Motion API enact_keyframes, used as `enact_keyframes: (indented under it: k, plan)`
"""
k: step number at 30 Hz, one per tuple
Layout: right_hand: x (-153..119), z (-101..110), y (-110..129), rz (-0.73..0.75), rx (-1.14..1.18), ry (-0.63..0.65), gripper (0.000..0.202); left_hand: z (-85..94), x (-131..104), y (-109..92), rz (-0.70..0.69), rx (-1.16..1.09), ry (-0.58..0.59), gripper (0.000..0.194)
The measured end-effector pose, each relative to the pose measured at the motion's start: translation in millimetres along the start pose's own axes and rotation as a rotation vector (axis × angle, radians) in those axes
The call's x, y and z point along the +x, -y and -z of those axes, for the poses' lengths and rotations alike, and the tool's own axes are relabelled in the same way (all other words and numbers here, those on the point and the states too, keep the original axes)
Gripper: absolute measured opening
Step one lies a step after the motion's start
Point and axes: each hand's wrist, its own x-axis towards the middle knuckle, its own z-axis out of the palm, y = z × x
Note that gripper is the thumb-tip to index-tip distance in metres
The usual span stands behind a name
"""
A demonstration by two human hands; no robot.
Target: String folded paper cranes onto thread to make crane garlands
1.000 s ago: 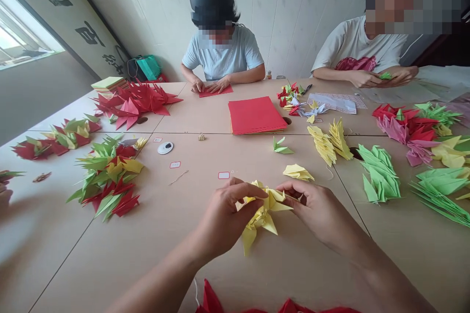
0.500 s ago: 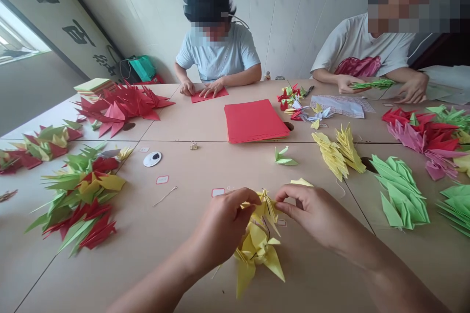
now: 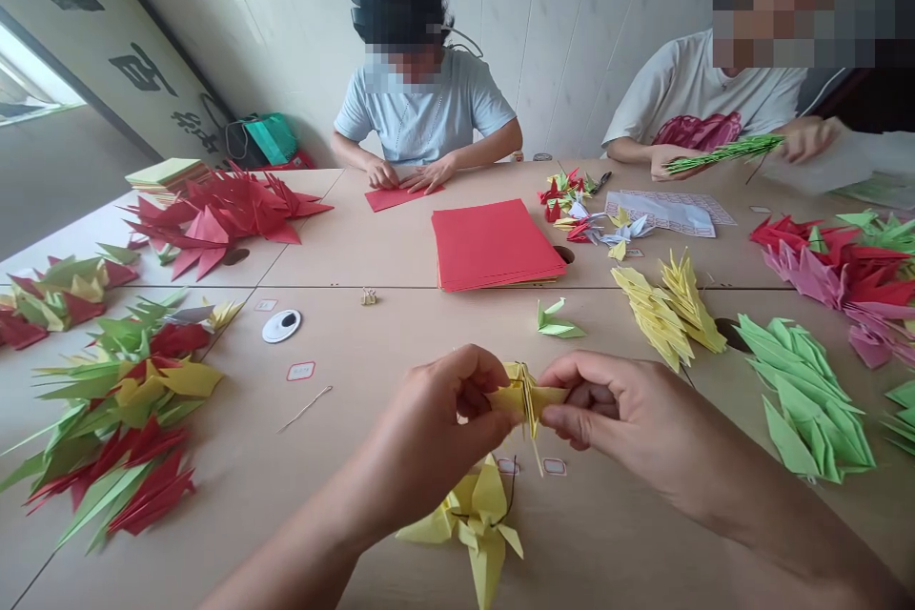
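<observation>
Left hand (image 3: 441, 421) and right hand (image 3: 620, 400), partly closed, pinch a yellow origami figure (image 3: 527, 398) well apart from the far edge of the surface (image 3: 400, 334).

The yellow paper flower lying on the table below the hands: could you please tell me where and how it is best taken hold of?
Pinch the nearest petal of the yellow paper flower, probably from the near side: it points that way, away from the left hand and right hand, while the dark strand lies farther right.
</observation>
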Motion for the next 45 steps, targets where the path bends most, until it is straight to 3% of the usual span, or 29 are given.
enact_keyframes:
  k: [3,8,14,18,24,32,38,45]
  plan:
    - [-2.4,-1.8,-1.7,-0.019,0.044,0.068,0.017,1.1,-1.9,4.6,0.005,0.030,0.056,0.011]
    - [-4.6,-6.0,-3.9,-0.016,0.047,0.069,0.012,1.5,-2.7,8.6,0.018,0.106,0.070,0.016]
    - [-6.4,-3.8,-1.2,-0.032,0.169,0.078,0.020,-1.0,-5.5,7.6,0.043,-0.127,0.106,0.028]
    - [-7.9,-0.9,2.7,-0.041,0.377,0.149,0.025,-3.2,-10.5,7.6,-0.085,-0.272,0.130,0.024]
    - [-12.2,-1.7,7.2,-0.003,0.524,0.178,0.031,0.4,-15.0,2.3,-0.253,-0.087,0.145,0.011]
    - [-16.6,-3.9,8.4,0.032,0.409,0.150,0.023,1.3,-16.9,1.3,-0.262,0.027,0.108,0.013]
    - [-22.0,-3.8,8.9,0.069,0.315,0.162,0.020,-1.3,-16.9,1.6,-0.145,-0.098,0.119,0.019]
    - [-32.2,-2.5,17.8,0.190,0.040,0.074,0.005,-2.9,-16.5,1.9,-0.097,-0.221,0.092,0.021]
